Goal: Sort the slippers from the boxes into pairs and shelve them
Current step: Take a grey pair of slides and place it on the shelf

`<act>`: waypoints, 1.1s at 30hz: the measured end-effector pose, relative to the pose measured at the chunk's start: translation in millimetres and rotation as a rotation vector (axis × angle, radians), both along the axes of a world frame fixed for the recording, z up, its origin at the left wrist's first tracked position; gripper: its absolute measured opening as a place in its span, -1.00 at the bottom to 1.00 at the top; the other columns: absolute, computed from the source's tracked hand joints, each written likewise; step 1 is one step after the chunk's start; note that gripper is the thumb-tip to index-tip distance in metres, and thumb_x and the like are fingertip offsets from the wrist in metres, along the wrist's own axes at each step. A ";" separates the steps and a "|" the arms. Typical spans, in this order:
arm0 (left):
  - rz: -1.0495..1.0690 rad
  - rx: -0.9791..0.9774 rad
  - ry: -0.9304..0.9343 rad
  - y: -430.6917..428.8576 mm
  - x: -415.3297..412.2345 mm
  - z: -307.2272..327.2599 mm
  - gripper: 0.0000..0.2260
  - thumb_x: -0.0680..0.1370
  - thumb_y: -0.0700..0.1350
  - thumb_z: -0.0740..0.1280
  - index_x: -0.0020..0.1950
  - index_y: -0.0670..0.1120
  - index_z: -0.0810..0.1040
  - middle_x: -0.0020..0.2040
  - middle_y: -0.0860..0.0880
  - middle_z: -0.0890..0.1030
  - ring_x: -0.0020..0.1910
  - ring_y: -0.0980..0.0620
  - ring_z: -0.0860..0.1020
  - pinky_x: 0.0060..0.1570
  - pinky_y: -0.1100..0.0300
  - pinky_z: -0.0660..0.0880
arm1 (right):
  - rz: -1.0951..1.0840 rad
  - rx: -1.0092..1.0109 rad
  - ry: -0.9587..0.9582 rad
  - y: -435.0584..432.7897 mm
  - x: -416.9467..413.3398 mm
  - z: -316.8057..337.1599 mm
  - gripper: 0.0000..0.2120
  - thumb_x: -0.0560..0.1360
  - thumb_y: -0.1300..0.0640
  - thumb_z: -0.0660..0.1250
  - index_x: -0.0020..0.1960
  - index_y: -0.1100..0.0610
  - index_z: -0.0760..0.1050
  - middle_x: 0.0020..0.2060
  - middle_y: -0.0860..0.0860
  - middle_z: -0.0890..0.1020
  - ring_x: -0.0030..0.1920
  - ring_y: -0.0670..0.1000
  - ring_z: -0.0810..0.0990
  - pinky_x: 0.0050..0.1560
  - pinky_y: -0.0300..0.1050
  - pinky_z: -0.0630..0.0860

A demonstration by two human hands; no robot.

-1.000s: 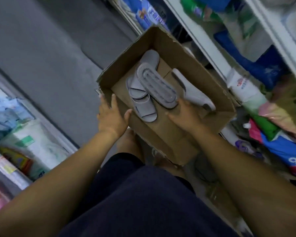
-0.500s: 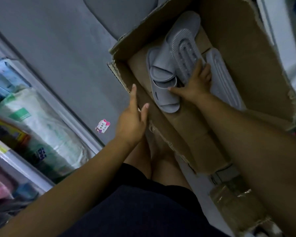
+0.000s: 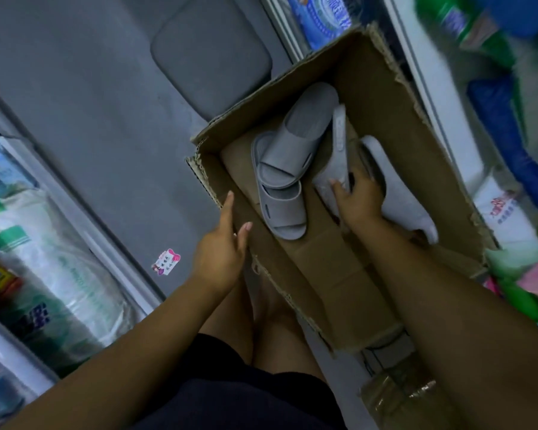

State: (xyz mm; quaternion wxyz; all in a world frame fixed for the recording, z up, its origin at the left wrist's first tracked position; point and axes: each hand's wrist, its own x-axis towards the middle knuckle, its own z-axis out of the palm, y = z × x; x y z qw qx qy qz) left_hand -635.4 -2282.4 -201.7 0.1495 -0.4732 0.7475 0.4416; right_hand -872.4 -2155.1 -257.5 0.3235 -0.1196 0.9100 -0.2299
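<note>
While the right hand [image 3: 359, 197] curls round one grey slipper [image 3: 339, 144] tipped on its edge, three more lie in the single cardboard box [image 3: 385, 97]: two overlapping slippers [image 3: 288, 169] at the left and a lone slipper [image 3: 401, 203] by the right wall. The left hand [image 3: 224, 243], fingers straight, rests against the box's left wall. Around the box are a grey floor [image 3: 90, 103], one grey mat [image 3: 212, 54], and two stocked shelves [image 3: 44, 259], one on either side.

The left hand [image 3: 222, 248] is held forward, fingers straight, thumb spread; the right hand [image 3: 359, 201], forearm extended, curls its fingers round a grey slipper [image 3: 339, 141]; both forearms are bare.
</note>
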 end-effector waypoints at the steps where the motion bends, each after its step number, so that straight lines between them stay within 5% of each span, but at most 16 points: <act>1: -0.004 0.008 -0.015 -1.5 -2.1 2.0 -0.41 0.69 0.08 0.15 0.66 0.04 -0.01 -0.21 -0.14 0.62 -0.22 -0.13 0.61 -0.13 -0.07 0.59 | -0.048 0.005 -0.078 5.6 -3.6 1.0 -0.72 0.60 0.05 0.35 0.20 0.23 0.56 0.07 0.06 0.65 0.09 0.02 0.59 0.04 -0.18 0.45; 6: -0.086 -0.104 -0.082 -14.1 -15.1 24.4 -0.57 0.69 0.11 0.16 0.51 -0.04 0.37 -0.18 -0.18 0.64 -0.17 -0.22 0.62 -0.19 -0.03 0.55 | -0.451 -0.128 -0.411 23.3 -6.6 29.4 -0.70 0.61 -0.01 0.34 0.23 0.17 0.56 0.05 0.04 0.68 0.06 0.04 0.66 0.05 -0.07 0.60; 9: -0.010 -0.099 0.078 -15.2 -26.7 52.0 -0.66 0.64 0.16 0.27 0.28 -0.03 0.54 -0.21 0.01 0.59 -0.22 0.04 0.58 -0.23 0.12 0.54 | -0.586 -0.247 -0.602 26.9 6.6 59.0 -0.79 0.62 0.04 0.31 0.18 0.12 0.58 0.09 0.05 0.70 0.13 0.05 0.66 0.20 0.01 0.58; 11: 0.137 0.186 0.135 -14.7 -42.9 65.0 -0.59 0.59 0.13 0.37 0.38 0.02 0.45 -0.02 0.13 0.56 -0.09 0.28 0.52 -0.18 0.39 0.47 | -0.692 -0.354 -0.767 24.4 21.2 79.4 -0.80 0.64 0.09 0.27 0.18 0.15 0.56 0.11 0.08 0.69 0.17 0.05 0.65 0.25 0.01 0.55; 13: 0.304 0.597 0.140 -15.7 -57.6 70.2 -0.42 0.53 0.13 0.45 0.47 0.10 0.28 0.15 0.18 0.49 0.02 0.34 0.49 -0.08 0.46 0.48 | -0.755 -0.420 -0.905 18.2 37.2 96.3 -0.79 0.66 0.11 0.21 0.19 0.16 0.56 0.11 0.09 0.70 0.17 0.04 0.65 0.25 -0.02 0.56; 16: 0.443 0.813 0.107 -16.0 -70.8 69.3 -0.22 0.39 0.23 0.54 0.53 0.16 0.27 0.32 0.04 0.53 0.13 0.03 0.65 0.14 0.02 0.63 | -0.744 -0.440 -0.999 15.7 52.5 103.0 -0.72 0.66 0.06 0.19 0.26 0.17 0.54 0.16 0.11 0.68 0.19 0.05 0.65 0.22 -0.05 0.57; 18: 0.525 0.794 0.141 -15.3 -75.8 66.0 -0.33 0.41 0.14 0.55 0.46 0.17 0.36 0.25 -0.03 0.57 0.06 -0.06 0.69 0.06 -0.06 0.66 | -0.664 -0.361 -0.887 17.8 46.0 100.7 -0.70 0.64 0.03 0.25 0.29 0.14 0.53 0.18 0.08 0.67 0.21 0.06 0.63 0.22 -0.05 0.57; 21: 0.551 0.695 0.209 -15.5 -80.2 59.2 -0.44 0.51 0.03 0.50 0.43 0.14 0.33 0.22 0.00 0.54 0.05 -0.07 0.68 -0.08 0.05 0.68 | -0.580 -0.141 -0.403 40.6 14.3 81.9 -0.63 0.57 -0.04 0.37 0.33 0.05 0.48 0.14 -0.06 0.60 0.18 -0.02 0.58 0.04 -0.27 0.55; 24: 0.500 0.574 0.240 -15.1 -80.4 52.4 -0.50 0.56 0.02 0.45 0.42 0.08 0.31 0.21 0.05 0.50 0.04 0.04 0.63 -0.31 0.30 0.59 | -0.374 0.084 0.022 84.8 -16.3 44.9 -0.32 0.45 -0.17 0.47 0.45 0.09 0.37 0.37 0.07 0.46 0.37 0.10 0.44 0.31 0.00 0.44; 28: 0.467 0.533 0.215 -12.8 -78.2 45.1 -0.50 0.55 0.03 0.45 0.38 0.00 0.30 0.19 0.02 0.52 0.01 0.08 0.64 -0.36 0.29 0.58 | -0.111 0.359 0.116 125.9 -27.8 15.0 -0.05 0.32 -0.24 0.55 0.52 0.14 0.24 0.47 0.15 0.31 0.45 0.21 0.27 0.42 0.18 0.28; 33: 0.427 0.499 0.201 -3.8 -76.9 43.1 -0.50 0.55 0.04 0.45 0.36 -0.02 0.27 0.18 0.03 0.51 0.03 0.05 0.63 -0.34 0.26 0.60 | -0.002 0.480 0.150 138.1 -45.9 -0.9 -0.21 0.31 -0.23 0.53 0.41 0.06 0.38 0.35 0.13 0.44 0.36 0.21 0.31 0.22 0.14 0.27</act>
